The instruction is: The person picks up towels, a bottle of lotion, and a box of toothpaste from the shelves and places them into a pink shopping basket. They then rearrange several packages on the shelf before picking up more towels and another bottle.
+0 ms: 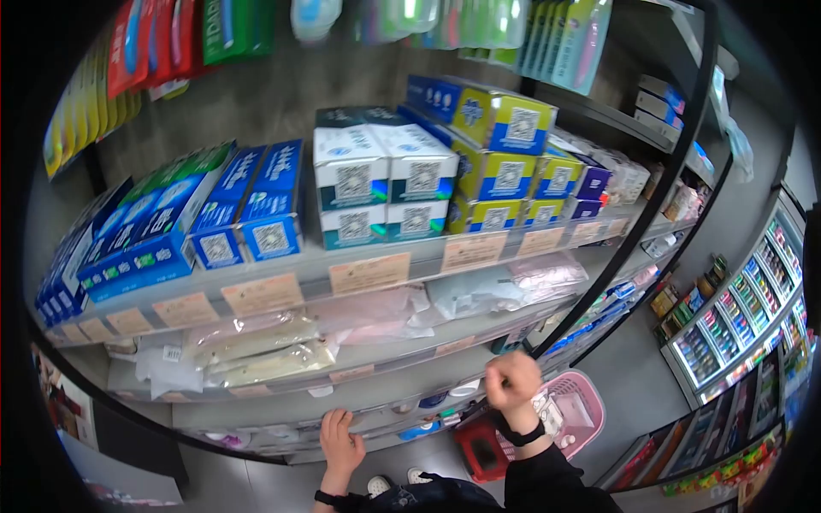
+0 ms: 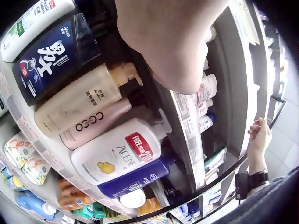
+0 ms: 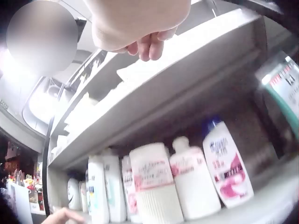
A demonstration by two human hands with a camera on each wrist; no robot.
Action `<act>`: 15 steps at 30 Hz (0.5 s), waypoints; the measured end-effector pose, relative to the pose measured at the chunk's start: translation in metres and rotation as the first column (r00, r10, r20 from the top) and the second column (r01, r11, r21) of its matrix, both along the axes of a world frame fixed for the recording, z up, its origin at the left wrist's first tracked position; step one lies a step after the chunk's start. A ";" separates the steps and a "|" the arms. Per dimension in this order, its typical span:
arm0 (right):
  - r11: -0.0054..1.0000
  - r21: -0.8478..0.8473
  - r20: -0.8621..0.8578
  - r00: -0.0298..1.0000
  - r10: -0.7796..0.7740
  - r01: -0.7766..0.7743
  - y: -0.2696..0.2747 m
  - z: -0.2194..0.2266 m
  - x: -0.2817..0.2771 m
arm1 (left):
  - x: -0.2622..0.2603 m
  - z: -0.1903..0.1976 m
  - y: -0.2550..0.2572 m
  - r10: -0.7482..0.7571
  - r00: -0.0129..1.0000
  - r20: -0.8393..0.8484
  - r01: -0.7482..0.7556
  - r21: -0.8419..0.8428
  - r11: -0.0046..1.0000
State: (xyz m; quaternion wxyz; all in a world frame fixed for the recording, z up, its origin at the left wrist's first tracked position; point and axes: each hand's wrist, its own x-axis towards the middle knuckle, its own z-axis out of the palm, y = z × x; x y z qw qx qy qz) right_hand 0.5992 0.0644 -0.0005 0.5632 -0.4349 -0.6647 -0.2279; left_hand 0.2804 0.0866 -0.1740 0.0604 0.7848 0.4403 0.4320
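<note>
In the head view, my left hand is at the front of the lower shelf with its fingers loosely bent and nothing seen in it. To its right, my right hand is raised above the baskets with curled fingers, no object visible in it. The left wrist view has the left hand over pump bottles, such as a white bottle, with its fingertips hidden; the right hand shows beyond. In the right wrist view, the right hand hangs above a shelf of white bottles, apart from them.
Toothpaste-like boxes line the upper shelf, with plastic-wrapped packets below. Blister packs hang overhead. A pink basket and a red basket stand on the floor at the right. A drinks cooler is farther right.
</note>
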 end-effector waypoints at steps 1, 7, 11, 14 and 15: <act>0.995 0.086 -0.049 0.998 -0.048 0.052 -0.004 0.012 0.005 | 0.000 -0.001 0.001 0.012 1.000 -0.001 -0.012 0.001 1.000; 0.860 -0.043 0.001 0.861 -0.509 0.509 0.007 0.104 0.035 | 0.001 -0.008 0.002 0.005 1.000 -0.016 -0.004 0.024 1.000; 0.879 -0.186 0.145 0.897 -0.417 0.439 0.014 0.102 0.062 | 0.000 -0.008 0.003 -0.007 1.000 -0.023 0.008 0.042 0.999; 0.887 -0.038 0.095 0.886 -0.454 0.459 0.016 0.102 0.070 | 0.001 -0.009 0.000 -0.017 1.000 -0.017 0.018 0.031 0.999; 0.892 0.038 0.016 0.892 -0.451 0.450 0.015 0.103 0.071 | 0.001 -0.010 0.001 -0.017 1.000 -0.009 0.017 0.039 0.999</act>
